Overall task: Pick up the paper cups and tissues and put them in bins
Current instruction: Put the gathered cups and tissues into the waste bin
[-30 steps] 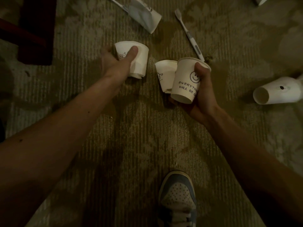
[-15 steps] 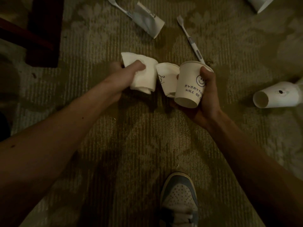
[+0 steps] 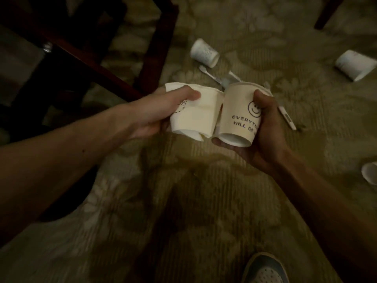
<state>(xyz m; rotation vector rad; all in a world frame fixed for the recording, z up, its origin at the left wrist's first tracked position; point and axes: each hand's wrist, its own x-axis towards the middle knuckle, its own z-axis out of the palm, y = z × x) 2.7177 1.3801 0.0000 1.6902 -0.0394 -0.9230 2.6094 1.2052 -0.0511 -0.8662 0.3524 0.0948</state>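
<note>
Crumpled cup [image 3: 201,116] in left hand [image 3: 155,114] now against right hand's [image 3: 268,137] smiley cup [image 3: 237,117]

My left forearm [image 3: 71,160] and right forearm [image 3: 318,190] are showing bare all the way from the frame's edge to the wrists. My left hand [image 3: 155,115] and right hand [image 3: 263,139] are showing bare too. A small dark mole is sitting on the left forearm. I am wearing a sneaker [image 3: 265,270], its greyish-blue band curving round a pale toe cap dotted with perforations.
</note>
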